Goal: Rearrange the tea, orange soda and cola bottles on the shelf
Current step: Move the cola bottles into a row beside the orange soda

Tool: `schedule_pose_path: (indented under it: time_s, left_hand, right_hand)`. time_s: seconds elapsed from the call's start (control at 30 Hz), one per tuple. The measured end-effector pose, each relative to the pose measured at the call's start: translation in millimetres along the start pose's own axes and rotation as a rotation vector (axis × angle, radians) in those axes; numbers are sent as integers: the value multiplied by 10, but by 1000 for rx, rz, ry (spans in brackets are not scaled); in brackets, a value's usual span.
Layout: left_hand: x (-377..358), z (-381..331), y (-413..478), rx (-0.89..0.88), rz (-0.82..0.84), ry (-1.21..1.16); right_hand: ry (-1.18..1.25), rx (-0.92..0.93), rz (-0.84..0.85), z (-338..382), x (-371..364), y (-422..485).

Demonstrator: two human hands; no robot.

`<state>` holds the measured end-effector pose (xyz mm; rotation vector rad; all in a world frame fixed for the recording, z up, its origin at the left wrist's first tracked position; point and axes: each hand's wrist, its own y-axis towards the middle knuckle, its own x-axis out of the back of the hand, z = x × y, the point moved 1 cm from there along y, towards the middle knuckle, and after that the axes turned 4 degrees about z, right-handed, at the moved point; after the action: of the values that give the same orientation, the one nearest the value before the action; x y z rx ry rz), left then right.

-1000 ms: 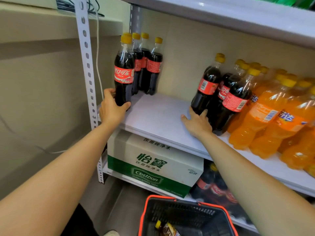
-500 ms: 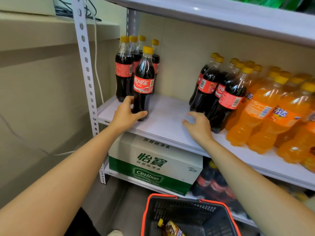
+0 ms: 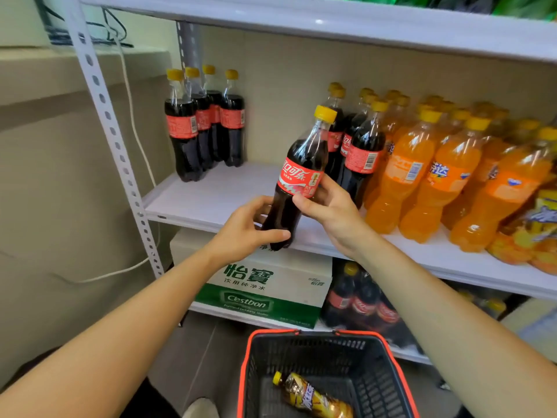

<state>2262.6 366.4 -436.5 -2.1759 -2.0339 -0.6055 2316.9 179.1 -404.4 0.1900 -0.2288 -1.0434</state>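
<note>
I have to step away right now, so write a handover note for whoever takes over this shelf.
Left hand holds the lifted cola bottle low down; right hand grips its label.
It is tilted, lifted off the shelf.
Four colas stand back left, more colas beside the orange sodas.
One tea bottle lies in the basket.
Done: orange sodas grouped.
Left to do: set this cola with a cola group, shelve the tea.
</note>
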Motion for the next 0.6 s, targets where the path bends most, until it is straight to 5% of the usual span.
schedule_pose_path:
  time_s: [0.2,0.43,0.6]
  left_hand:
    - [-327,-210,-179,39,189,-102]
    - [-664,-374,-274,31,31,-330]
    - [-856,-349,-206,66,118,-510]
  right_hand:
    - [231,-40,-98,-21,243,-547]
    - [365,-193,-119,-264,369,-1162]
    - [393,-284,-52,-447,363,-1434]
